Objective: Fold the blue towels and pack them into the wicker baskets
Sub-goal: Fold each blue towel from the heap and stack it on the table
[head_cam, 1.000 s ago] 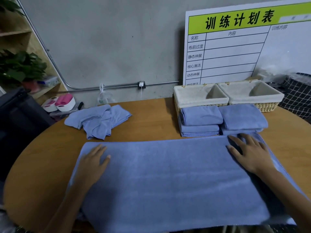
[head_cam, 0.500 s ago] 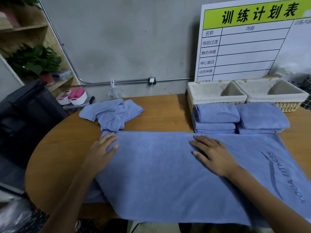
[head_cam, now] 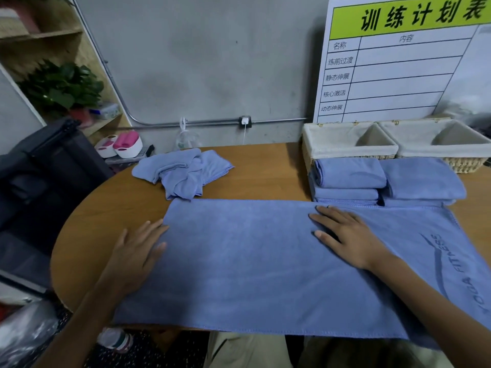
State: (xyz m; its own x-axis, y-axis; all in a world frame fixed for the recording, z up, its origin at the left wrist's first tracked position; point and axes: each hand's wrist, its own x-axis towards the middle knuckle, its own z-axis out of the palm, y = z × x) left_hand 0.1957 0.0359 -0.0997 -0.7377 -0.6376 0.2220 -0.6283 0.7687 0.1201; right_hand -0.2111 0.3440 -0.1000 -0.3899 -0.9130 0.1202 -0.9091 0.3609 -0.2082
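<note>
Long blue towel (head_cam: 265, 261) lies spread flat along the near edge of the wooden table (head_cam: 265, 166), its near hem overhanging. Left hand (head_cam: 132, 251) rests flat at the towel's left end, fingers straight, gripping nothing. Right hand (head_cam: 350, 235) presses flat, fingers spread, right of centre, holding nothing. Two folded stacks (head_cam: 348, 179) sit far right, just in front of the wicker baskets (head_cam: 348, 150); unfolded towels (head_cam: 183, 171) heaped far left. Judged step: smoothing before the fold. Best to sweep wrinkles outward, square the ends, then pinch the left corners and match edges evenly.
</note>
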